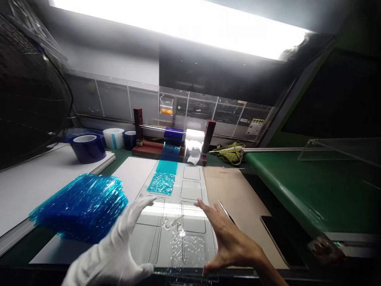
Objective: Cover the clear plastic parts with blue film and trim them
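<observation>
My left hand (117,244), in a white glove, is at the lower left of the worktop. Its thumb and fingers are spread in a wide C. Facing it, my bare right hand (233,240) has its thumb and fingers apart too. Between them lies a pale template sheet (174,254) with dark rounded outlines, with a glossy light streak and a clear, wrinkled-looking patch (189,250). I see nothing gripped in either hand. Beyond my fingertips, a blue film strip (166,167) runs down from a blue roll (173,136), its near end crinkled.
Left of my gloved hand is a pile of blue film pieces (86,204). A wooden roll stand (151,150) also carries a white roll (195,139). Tape rolls (89,151) sit at the left. Tweezers (228,212) and a phone (279,238) lie right, beside a green conveyor belt (297,186).
</observation>
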`<action>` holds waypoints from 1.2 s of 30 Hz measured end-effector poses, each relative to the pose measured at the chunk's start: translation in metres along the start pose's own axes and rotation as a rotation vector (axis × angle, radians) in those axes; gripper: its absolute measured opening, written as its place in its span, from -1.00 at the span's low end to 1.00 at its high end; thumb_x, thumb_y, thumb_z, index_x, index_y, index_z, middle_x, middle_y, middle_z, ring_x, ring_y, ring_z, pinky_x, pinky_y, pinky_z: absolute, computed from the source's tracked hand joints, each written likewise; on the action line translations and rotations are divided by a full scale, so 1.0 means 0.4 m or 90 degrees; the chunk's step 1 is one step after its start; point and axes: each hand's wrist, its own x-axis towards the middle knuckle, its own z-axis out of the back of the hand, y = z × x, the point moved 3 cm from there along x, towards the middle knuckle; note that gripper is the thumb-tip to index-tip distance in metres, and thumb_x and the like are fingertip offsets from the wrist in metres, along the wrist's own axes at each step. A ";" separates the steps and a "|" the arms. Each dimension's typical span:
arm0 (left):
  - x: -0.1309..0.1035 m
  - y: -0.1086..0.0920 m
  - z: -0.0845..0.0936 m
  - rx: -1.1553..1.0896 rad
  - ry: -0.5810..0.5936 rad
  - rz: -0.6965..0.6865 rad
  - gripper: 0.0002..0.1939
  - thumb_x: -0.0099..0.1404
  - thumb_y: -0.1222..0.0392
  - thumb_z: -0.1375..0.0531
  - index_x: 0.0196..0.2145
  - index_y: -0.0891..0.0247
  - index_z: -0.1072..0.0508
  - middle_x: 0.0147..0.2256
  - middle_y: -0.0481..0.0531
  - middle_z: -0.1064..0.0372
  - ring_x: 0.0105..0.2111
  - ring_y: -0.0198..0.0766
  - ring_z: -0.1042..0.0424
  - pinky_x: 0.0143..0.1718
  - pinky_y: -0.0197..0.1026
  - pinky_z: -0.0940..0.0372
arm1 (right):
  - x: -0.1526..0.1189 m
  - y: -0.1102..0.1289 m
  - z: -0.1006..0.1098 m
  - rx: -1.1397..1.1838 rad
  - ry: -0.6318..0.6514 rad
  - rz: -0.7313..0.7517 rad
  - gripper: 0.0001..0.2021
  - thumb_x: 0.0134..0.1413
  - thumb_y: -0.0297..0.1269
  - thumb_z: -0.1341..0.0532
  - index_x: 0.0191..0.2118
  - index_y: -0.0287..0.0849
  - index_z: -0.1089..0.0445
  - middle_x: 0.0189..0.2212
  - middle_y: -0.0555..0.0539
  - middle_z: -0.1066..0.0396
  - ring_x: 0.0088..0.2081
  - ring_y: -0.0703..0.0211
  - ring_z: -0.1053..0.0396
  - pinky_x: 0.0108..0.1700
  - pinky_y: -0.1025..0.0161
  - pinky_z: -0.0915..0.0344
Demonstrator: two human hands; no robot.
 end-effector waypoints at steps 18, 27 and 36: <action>0.161 -0.106 0.010 0.413 0.316 0.020 -0.19 -0.37 0.02 -0.35 -0.09 0.37 -0.37 -0.20 0.25 -0.29 -0.23 0.16 -0.30 -0.16 0.27 -0.23 | 0.017 0.063 0.071 -0.350 -0.116 0.071 0.30 -0.41 -0.16 -0.42 0.36 -0.27 0.47 0.14 -0.40 -0.22 0.16 -0.36 -0.13 0.22 -0.40 0.59; 0.090 -0.068 -0.033 0.052 0.240 0.093 0.14 -0.25 -0.03 -0.33 0.23 0.24 0.11 0.11 0.30 -0.07 0.06 0.21 -0.19 0.06 0.23 -0.18 | -0.017 -0.034 0.065 -0.159 -0.052 0.069 0.25 -0.23 0.01 -0.35 0.34 -0.12 0.61 0.28 -0.32 0.01 0.27 -0.34 0.06 0.22 -0.42 0.45; 0.021 -0.045 -0.052 -0.168 0.288 0.130 0.21 -0.29 0.14 -0.35 0.26 0.06 0.20 0.24 0.17 0.10 0.22 0.12 -0.02 0.23 0.15 -0.05 | -0.085 -0.101 0.001 0.015 0.034 0.012 0.24 -0.26 0.03 -0.39 0.35 0.00 0.54 0.34 -0.21 0.19 0.31 -0.36 0.51 0.18 -0.45 0.35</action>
